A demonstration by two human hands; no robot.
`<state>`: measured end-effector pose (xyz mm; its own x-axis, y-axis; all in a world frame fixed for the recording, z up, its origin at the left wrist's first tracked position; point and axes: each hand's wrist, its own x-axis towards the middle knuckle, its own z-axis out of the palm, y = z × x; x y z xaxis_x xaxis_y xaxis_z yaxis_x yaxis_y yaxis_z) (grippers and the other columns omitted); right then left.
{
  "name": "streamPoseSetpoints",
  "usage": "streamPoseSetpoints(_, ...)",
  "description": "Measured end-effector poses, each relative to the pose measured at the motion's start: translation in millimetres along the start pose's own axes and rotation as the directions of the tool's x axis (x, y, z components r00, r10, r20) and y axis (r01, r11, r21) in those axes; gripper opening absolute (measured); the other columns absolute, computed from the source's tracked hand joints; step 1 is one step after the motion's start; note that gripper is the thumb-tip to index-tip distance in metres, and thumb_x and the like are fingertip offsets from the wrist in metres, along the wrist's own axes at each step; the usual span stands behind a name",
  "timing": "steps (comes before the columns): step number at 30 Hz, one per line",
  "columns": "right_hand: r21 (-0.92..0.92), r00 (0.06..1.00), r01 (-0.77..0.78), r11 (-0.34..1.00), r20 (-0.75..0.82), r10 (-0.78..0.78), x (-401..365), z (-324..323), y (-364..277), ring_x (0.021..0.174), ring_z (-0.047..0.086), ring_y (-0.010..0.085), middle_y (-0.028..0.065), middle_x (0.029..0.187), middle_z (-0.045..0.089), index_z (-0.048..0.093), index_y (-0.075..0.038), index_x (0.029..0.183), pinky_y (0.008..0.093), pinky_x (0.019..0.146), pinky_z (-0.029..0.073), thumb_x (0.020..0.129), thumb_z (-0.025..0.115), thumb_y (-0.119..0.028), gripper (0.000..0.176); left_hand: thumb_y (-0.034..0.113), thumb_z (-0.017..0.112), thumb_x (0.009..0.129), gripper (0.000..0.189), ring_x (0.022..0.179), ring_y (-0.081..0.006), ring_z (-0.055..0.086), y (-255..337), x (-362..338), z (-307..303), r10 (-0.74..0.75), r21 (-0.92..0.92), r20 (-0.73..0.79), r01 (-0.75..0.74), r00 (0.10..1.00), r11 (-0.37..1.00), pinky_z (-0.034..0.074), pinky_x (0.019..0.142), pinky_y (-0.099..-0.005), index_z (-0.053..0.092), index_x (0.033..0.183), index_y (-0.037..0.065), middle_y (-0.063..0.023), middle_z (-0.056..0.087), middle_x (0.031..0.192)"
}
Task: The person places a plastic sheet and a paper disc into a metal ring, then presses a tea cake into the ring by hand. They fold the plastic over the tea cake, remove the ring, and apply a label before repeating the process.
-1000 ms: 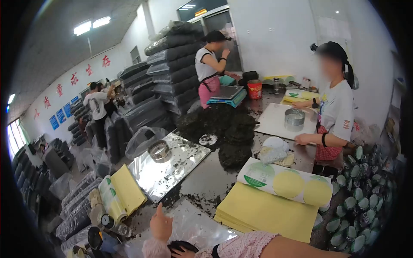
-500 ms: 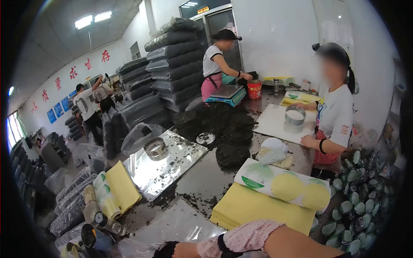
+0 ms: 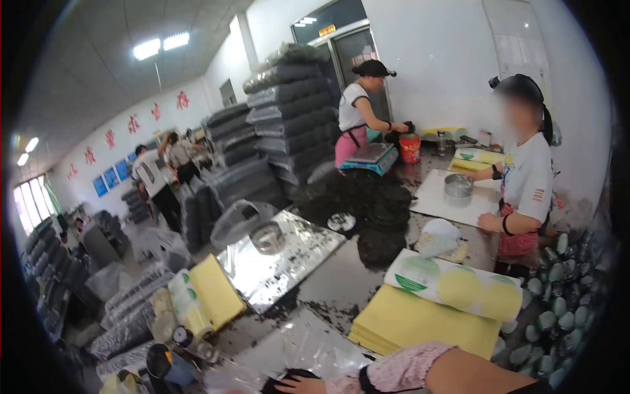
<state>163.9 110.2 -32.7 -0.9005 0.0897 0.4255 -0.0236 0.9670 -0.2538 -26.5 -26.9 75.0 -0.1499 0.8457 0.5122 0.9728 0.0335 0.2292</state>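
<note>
At the bottom edge, my right hand [image 3: 298, 383] reaches in from the right, below a pink patterned sleeve [image 3: 413, 368] with a black band. Its fingers lie stretched out over a dark, rounded black thing [image 3: 274, 383], cut off by the frame; its kind I cannot make out. Clear plastic film [image 3: 321, 345] lies just beyond on the table. A trace of skin at the bottom edge left of that hand may be my left hand, too cropped to judge. To the right of my arm is a stack of yellow sheets [image 3: 420, 322] with a printed label roll [image 3: 453, 285] on top.
A metal sheet [image 3: 289, 262] carries a metal ring [image 3: 267, 238]. Dark loose material [image 3: 354, 200] is heaped mid-table. Bottles and cups [image 3: 190, 341] stand at left. Across the table, one person handles another ring [image 3: 458, 186]; another stands by a scale [image 3: 371, 161]. Bagged stacks [image 3: 289, 111] rise behind.
The view has shifted, so the scene sits further right and lower. My right hand now shows its fingers over the black thing, which was only partly seen before.
</note>
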Motion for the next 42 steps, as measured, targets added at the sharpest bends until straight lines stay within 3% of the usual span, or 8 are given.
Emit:
streamPoseSetpoints(3,0.055,0.953,-0.112,0.992,0.288,0.092,3.9,20.6,6.6,0.144,0.023,0.0485,0.0283,0.157,0.025,0.042,-0.017,0.149,0.0650,0.115,0.018,0.079,0.057,-0.070,0.089,0.027,0.080,0.080,0.072,0.121,-0.0404,0.050,-18.0,5.0,-4.1,-0.164,0.276,-0.257,0.235,0.952,0.932,0.040,0.101,-0.0488,0.046,0.138,0.000,-0.0231,0.054,0.130)
streamPoseSetpoints(6,0.047,0.968,-0.111,0.993,0.232,0.097,0.1,41.1,10.1,0.143,0.025,0.0491,0.0283,0.156,0.026,0.047,-0.017,0.146,0.0669,0.113,0.018,0.081,0.057,-0.068,0.083,0.027,0.080,0.081,0.074,0.120,-0.0359,0.053,-73.5,1.1,24.4,-0.515,-0.084,0.019,0.514,0.857,0.853,0.041,0.102,-0.0448,0.044,0.139,-0.002,-0.0243,0.054,0.130)
streamPoseSetpoints(10,0.036,0.986,-0.092,0.995,0.143,0.086,-2.3,59.6,14.6,0.141,0.028,0.0488,0.0278,0.154,0.030,0.051,-0.017,0.143,0.0665,0.112,0.021,0.084,0.056,-0.062,0.074,0.015,0.074,0.089,0.050,0.089,-0.0246,0.067,-20.6,44.6,-11.2,-0.481,-0.226,0.120,0.496,0.868,0.838,0.054,0.078,-0.0344,0.055,0.131,-0.003,-0.0159,0.069,0.107)
streamPoseSetpoints(13,0.052,0.984,-0.084,0.995,0.160,0.074,-0.2,51.9,12.1,0.142,0.028,0.0486,0.0276,0.154,0.031,0.052,-0.017,0.142,0.0662,0.111,0.022,0.085,0.057,-0.059,0.071,0.007,0.068,0.092,0.032,0.077,-0.0186,0.067,24.1,71.9,-41.5,-0.162,-0.341,-0.268,0.064,0.950,0.938,0.055,0.070,-0.0304,0.062,0.124,-0.001,-0.0103,0.072,0.094)
streamPoseSetpoints(18,0.034,0.970,-0.099,0.995,0.225,0.089,4.4,39.9,9.9,0.141,0.027,0.0503,0.0289,0.154,0.029,0.048,-0.016,0.145,0.0632,0.112,0.024,0.086,0.060,-0.055,0.072,0.000,0.066,0.092,0.028,0.084,-0.0126,0.064,68.5,103.5,-128.7,-0.111,-0.543,-0.349,-0.104,0.931,0.833,0.049,0.072,-0.0215,0.066,0.120,0.000,-0.0092,0.070,0.098)
streamPoseSetpoints(21,-0.013,0.871,-0.177,0.984,0.463,0.163,10.0,-5.0,-5.3,0.146,0.019,0.0453,0.0271,0.160,0.015,0.033,-0.013,0.152,0.0614,0.116,0.016,0.091,0.055,-0.050,0.075,0.010,0.061,0.087,0.050,0.092,-0.0154,0.046,90.6,104.4,-174.2,0.067,-0.486,-0.404,-0.276,0.912,0.829,0.038,0.088,-0.0296,0.050,0.133,-0.004,-0.0098,0.049,0.107)
streamPoseSetpoints(24,-0.025,0.877,-0.148,0.989,0.458,0.143,10.6,-1.4,-3.5,0.146,0.021,0.0458,0.0269,0.159,0.017,0.034,-0.013,0.152,0.0619,0.115,0.017,0.093,0.052,-0.050,0.072,0.049,0.073,0.071,0.102,0.119,-0.0290,0.047,135.2,138.2,-221.1,0.440,-0.270,-0.468,-0.598,0.767,0.755,0.046,0.095,-0.0393,0.027,0.146,-0.002,-0.0206,0.044,0.132)
streamPoseSetpoints(42,-0.117,0.856,-0.115,0.986,0.492,0.159,16.2,-3.8,-8.4,0.147,0.019,0.0434,0.0252,0.159,0.020,0.033,-0.015,0.153,0.0629,0.115,0.018,0.096,0.047,-0.053,0.070,0.039,0.065,0.089,0.064,0.114,-0.0301,0.055,168.5,175.7,-261.7,0.591,0.067,-0.639,-0.730,0.492,0.680,0.047,0.094,-0.0418,0.046,0.137,0.001,-0.0169,0.055,0.127)
